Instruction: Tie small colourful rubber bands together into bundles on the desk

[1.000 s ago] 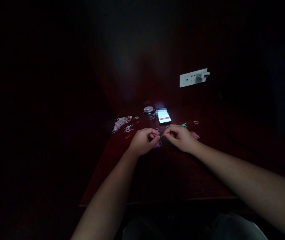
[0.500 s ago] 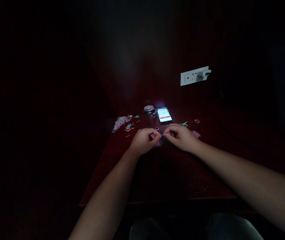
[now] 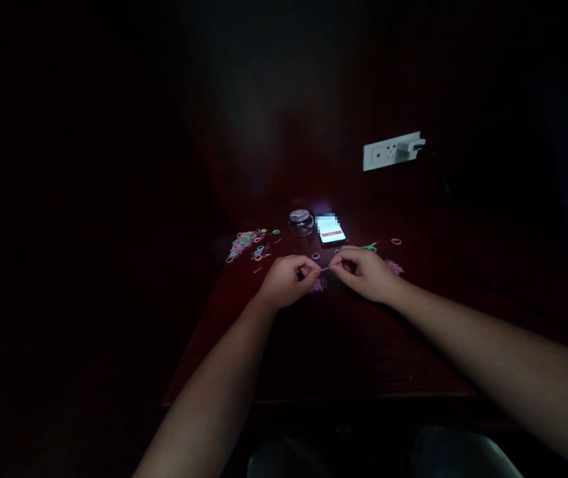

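Thin strip [image 3: 324, 269], long axis roughly left-to-right.

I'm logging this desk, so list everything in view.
Strip: one, pale purple, picture centre
Front band heap: one, purple, below strip
Right band heap: one, pink, table's right
Left band pile: one, multicoloured, table's left
Loose rings: several, multicoloured, beside left band pile
Ring: one, purple, beyond strip
Second ring: one, orange, table's right
Part-hidden items: uncounted, green and blue, by phone
Lidded jar: one, clear, table's back
Phone: one, white-screened, beside jar
Table: one, dark red, foreground
Socket plate: one, white, upper right
Corded plug: one, white, in socket plate
Left hand: one, bare, pinching strip
Right hand: one, bare, pinching strip
Forearms: two, bare, foreground
Knees: two, grey-clad, bottom
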`<state>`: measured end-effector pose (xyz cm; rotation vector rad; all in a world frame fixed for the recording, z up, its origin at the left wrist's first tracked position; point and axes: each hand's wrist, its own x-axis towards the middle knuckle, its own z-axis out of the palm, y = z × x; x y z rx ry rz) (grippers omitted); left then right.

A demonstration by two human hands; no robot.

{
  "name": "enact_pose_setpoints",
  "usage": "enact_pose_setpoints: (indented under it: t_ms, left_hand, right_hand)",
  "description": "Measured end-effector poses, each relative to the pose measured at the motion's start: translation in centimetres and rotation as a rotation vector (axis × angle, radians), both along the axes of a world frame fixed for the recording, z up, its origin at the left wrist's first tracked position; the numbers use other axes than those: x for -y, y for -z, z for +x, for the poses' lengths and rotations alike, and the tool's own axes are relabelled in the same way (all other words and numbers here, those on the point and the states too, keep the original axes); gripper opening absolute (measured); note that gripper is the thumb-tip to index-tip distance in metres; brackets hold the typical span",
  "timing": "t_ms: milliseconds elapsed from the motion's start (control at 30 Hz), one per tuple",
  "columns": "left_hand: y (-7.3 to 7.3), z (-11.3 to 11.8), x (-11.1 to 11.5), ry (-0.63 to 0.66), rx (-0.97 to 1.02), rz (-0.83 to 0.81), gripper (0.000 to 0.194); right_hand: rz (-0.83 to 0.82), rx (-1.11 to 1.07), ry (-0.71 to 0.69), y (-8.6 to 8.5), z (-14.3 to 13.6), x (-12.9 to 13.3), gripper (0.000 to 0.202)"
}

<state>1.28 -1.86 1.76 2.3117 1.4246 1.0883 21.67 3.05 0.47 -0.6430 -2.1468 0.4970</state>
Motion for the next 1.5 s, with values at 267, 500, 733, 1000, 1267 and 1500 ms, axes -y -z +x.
enact_pose_setpoints:
  t_ms: [267,500,733,1000,1267,1500]
  left_hand:
    - [-0.07,-0.04,0.13,0.007,-0.015,0.003,0.009]
    - [-0.44,-0.16,0.23,0.046,-0.022,-0.021,0.009]
    - [-0.75,-0.47,0.32,0.059,-0.074,-0.016,0.010]
    - [-0.47,-0.67,0.33,0.070,-0.041,-0.026,0.010]
    - [-0.55,-0.76,0.28,0.065,-0.053,-0.050,0.012]
    - [-0.64,-0.75,0.31,0.075,-0.059,-0.057,0.013]
  right_hand:
    - [0.001,0.022,-0.008,-0.05,0.09,-0.11,0.012]
    - [-0.016,0.040,-0.030,-0.05,0.19,0.03,0.012]
    - [-0.004,0.062,-0.051,-0.15,0.06,0.15,0.011]
    - [-0.032,0.074,-0.059,0.03,0.14,0.28,0.013]
    - [-0.019,0.053,-0.031,-0.19,0.17,0.07,0.016]
    - [-0.026,0.054,-0.071,-0.22,0.01,0.46,0.010]
